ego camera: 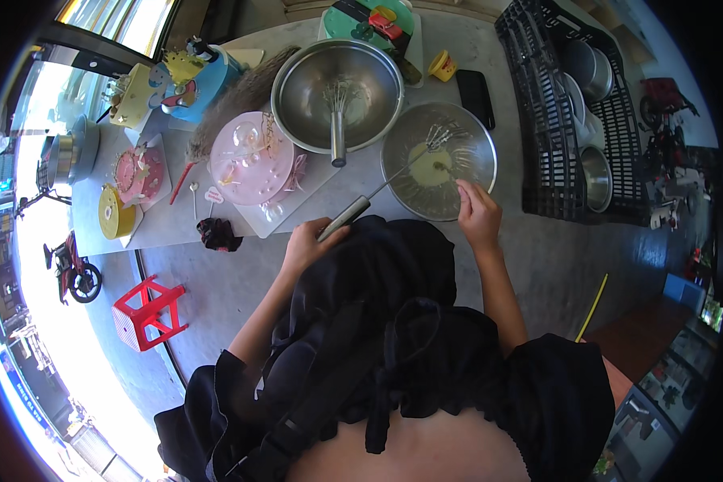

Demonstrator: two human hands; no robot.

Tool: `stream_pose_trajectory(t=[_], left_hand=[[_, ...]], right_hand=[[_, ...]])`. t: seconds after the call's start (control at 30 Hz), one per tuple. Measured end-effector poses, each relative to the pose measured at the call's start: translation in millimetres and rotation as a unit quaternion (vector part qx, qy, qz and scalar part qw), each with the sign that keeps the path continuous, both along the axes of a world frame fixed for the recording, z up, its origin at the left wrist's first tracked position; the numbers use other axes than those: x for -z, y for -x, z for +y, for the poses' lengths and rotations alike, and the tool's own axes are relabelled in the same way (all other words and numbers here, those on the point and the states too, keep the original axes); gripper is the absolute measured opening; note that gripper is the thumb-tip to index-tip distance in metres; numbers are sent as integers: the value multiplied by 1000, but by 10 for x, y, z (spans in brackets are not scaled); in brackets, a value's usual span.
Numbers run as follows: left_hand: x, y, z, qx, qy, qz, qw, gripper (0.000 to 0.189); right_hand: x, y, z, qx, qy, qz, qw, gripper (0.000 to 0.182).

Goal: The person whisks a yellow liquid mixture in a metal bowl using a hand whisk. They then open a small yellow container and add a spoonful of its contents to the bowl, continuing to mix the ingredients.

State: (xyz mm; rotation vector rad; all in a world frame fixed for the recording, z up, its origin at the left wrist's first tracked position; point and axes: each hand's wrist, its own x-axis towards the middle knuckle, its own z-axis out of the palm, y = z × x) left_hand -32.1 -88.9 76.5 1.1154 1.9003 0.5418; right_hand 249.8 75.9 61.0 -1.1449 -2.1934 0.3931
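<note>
My left hand [313,241] grips the grey handle of a balloon whisk [350,217]. The whisk's long shaft slants up to the right, and its wire head hangs inside a stainless steel mixing bowl [406,196]. Pale yellow liquid [429,169] pools at the bottom of that bowl, with streaks on the wall. At the bowl's near right rim is my right hand [479,214], its thumb and fingertips pinched together. Something small and dark lies between those fingertips and the liquid; whether it is held or a reflection is unclear. Behind stands a larger steel bowl [301,129] with a second whisk [337,135] resting in it.
Left on the table [331,205] are a pink decorated cake [241,175], a blue one [208,84] and several smaller ones. A green cake [343,30], a yellow tub [443,66] and a black phone [475,99] lie behind. A black plastic crate [545,175] of pans borders the right; a red stool [147,313] stands lower left.
</note>
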Motion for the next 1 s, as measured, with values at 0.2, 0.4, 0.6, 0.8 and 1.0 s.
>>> stream_pose_trajectory(t=[0.2, 0.4, 0.6, 0.8, 1.0], left_hand=[[-2, -24, -10, -17, -2, -18, 1000, 42], [-9, -25, -7, -16, -1, -11, 1000, 41], [-53, -27, 7, -11, 3, 1, 1000, 41], [-4, -30, -10, -19, -15, 2, 1000, 41], [-7, -46, -3, -60, -34, -16, 998, 42]], right_hand=[[8, 10, -13, 15, -11, 6, 1000, 11], [1, 18, 8, 18, -40, 1, 999, 12], [9, 10, 36, 18, -22, -13, 1000, 12], [39, 16, 32, 12, -7, -17, 1000, 13], [102, 1, 33, 9, 4, -28, 1000, 16]])
